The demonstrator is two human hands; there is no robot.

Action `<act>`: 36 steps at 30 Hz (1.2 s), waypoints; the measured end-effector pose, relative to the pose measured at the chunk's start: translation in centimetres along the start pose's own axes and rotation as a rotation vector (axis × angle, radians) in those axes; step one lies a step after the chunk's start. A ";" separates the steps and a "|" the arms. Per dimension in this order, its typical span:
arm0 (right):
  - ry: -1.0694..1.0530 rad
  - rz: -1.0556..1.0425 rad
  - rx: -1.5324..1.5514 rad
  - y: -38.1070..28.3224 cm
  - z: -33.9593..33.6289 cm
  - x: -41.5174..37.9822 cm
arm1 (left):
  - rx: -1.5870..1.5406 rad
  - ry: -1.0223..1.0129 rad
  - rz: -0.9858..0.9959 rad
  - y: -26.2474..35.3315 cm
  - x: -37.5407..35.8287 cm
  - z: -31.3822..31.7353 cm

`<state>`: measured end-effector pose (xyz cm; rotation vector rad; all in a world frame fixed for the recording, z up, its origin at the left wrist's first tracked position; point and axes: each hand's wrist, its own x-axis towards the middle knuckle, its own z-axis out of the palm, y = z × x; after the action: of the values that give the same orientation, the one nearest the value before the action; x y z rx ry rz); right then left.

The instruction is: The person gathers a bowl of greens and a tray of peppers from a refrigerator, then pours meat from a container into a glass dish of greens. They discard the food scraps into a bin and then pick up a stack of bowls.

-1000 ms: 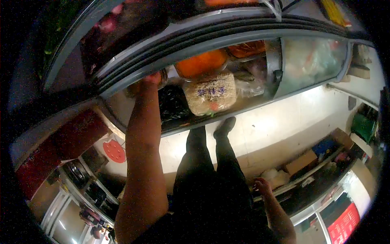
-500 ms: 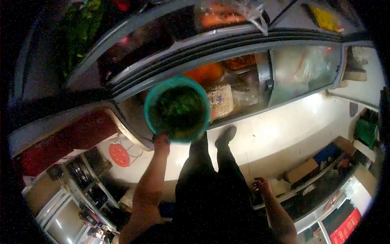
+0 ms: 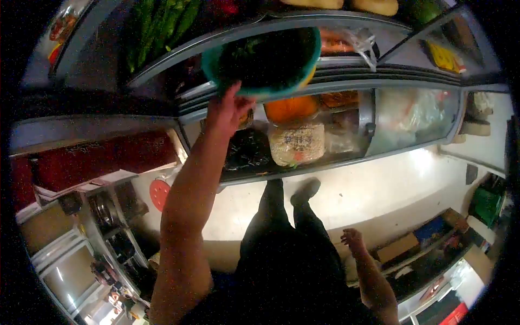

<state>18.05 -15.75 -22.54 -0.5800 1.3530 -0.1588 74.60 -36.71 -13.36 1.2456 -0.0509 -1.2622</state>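
Basin [image 3: 213, 64], one, left hand [image 3: 225, 115] at edge

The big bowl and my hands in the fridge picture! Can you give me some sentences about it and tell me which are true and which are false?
1. The left hand is closer to the teal bowl than the right hand is. True.
2. The teal bowl is down on the floor. False: it is up beyond the left hand, near the top of the picture.
3. The round stool seat is blue. False: it is red.
4. The pale package with dark writing is next to a black bag. True.
5. The right hand is grabbing the long green vegetables. False: it is beside the legs, far from them.
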 end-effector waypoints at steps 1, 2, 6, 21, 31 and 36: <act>0.017 -0.011 -0.081 -1.0 0.7 -0.1 | 0.025 -0.021 -0.016 0.0 2.6 0.0; 0.032 -0.021 -0.163 -1.6 1.2 -0.2 | 0.021 -0.014 -0.022 0.4 3.3 0.6; 0.003 0.009 -0.019 -2.0 2.6 2.0 | 0.101 -0.211 0.022 1.3 3.8 0.1; -0.356 0.139 0.082 -16.9 33.4 31.2 | -0.351 0.438 -0.133 -18.2 11.7 -28.2; -0.285 0.025 0.185 -18.7 41.9 36.9 | -0.405 -0.141 0.055 -20.3 12.2 -32.0; -0.458 -0.083 0.395 -16.9 41.2 38.6 | -0.301 0.455 -0.024 -19.8 11.9 -31.1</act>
<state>69.65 -34.41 -43.95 -0.3112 0.8229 -0.3305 85.46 -20.63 -46.94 1.2405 0.4677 -0.9388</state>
